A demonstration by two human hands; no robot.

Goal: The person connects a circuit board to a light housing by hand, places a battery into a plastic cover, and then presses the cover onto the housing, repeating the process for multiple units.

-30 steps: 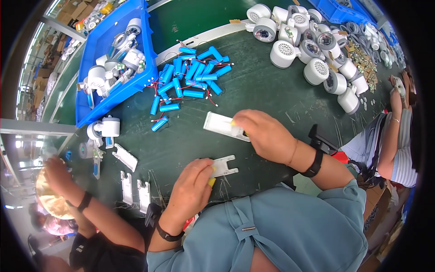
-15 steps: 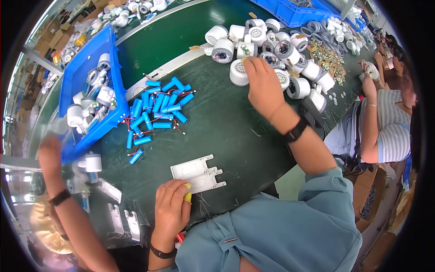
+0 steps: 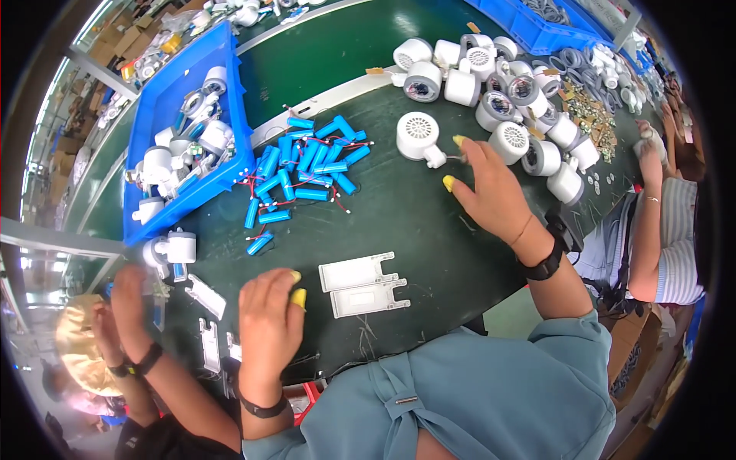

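My right hand (image 3: 497, 192) is spread beside a white round fan head (image 3: 418, 136) with a slotted face. Yellow covers sit on its thumb and index finger, which are apart with nothing between them. Its fingertips lie close to the small stem and thin wire of that fan head. Two white plastic shell halves (image 3: 355, 272) lie side by side on the dark green table in front of me. My left hand (image 3: 268, 326) hovers just left of these shells, yellow-tipped fingers slightly apart and holding nothing.
Blue cylindrical batteries (image 3: 313, 165) with red wires are piled mid-table. A blue crate (image 3: 245, 146) of white assemblies stands left of them. More fan heads (image 3: 510, 142) and small circuit boards (image 3: 589, 115) heap at the right. Co-workers' hands (image 3: 132, 314) are at left and at right.
My right hand has drawn back toward me from the pile, and one fan head now stands apart from it. My left hand has come off the white shells, moving left.
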